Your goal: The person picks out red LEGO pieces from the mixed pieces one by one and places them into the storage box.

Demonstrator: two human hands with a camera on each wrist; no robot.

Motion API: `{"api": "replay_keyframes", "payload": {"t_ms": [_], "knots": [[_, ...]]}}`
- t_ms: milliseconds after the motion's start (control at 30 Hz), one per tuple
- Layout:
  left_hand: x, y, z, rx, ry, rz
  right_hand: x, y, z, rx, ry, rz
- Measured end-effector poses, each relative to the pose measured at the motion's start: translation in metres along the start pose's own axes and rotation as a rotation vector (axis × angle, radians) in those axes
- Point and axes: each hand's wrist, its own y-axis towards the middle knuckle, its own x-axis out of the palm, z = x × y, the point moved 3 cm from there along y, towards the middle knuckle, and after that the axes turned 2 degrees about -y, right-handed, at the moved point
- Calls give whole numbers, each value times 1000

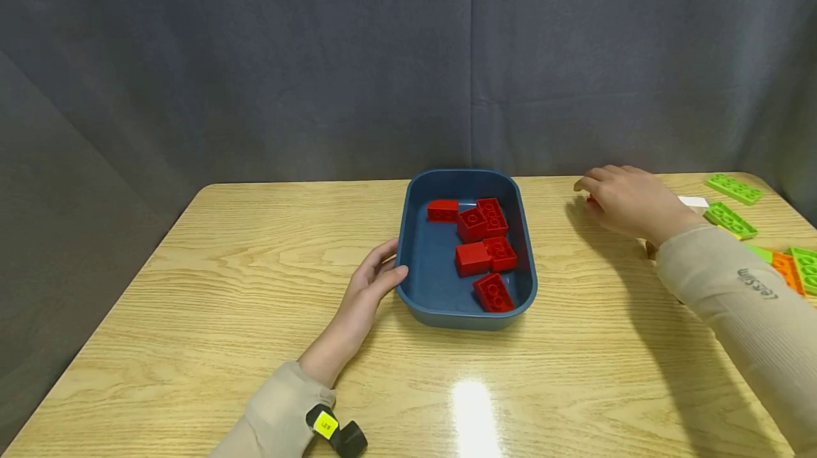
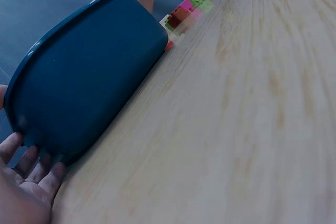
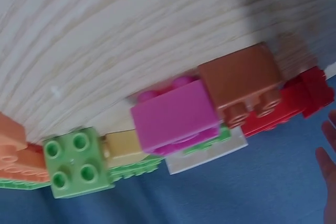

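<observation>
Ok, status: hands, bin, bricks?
Left hand holding blue bin, red bricks inside. Right hand near red brick on table. Brown brick close by, possibly in the way.

A pale wood-grained table (image 1: 191, 309) with rounded far corners spans the lower head view. On it, just right of centre, stands a dark-blue rounded-rectangular plastic bin (image 1: 466, 321); toward the right edge lie flat lime-green studded plastic bricks (image 1: 734, 188).

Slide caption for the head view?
Left hand touches a blue rectangular plastic bin holding red plastic bricks; right hand near another red brick.
</observation>
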Motion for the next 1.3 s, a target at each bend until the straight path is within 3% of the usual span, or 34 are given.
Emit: {"api": "replay_keyframes", "payload": {"t_ms": [467, 800, 1300], "knots": [[-1, 2, -3, -8, 14, 10, 15, -8, 14, 89, -56, -173], [-1, 0, -1, -3, 12, 1, 16, -5, 15, 148, -43, -191], [0, 1, -2, 6, 18, -1, 16, -5, 14, 158, -51, -160]]}}
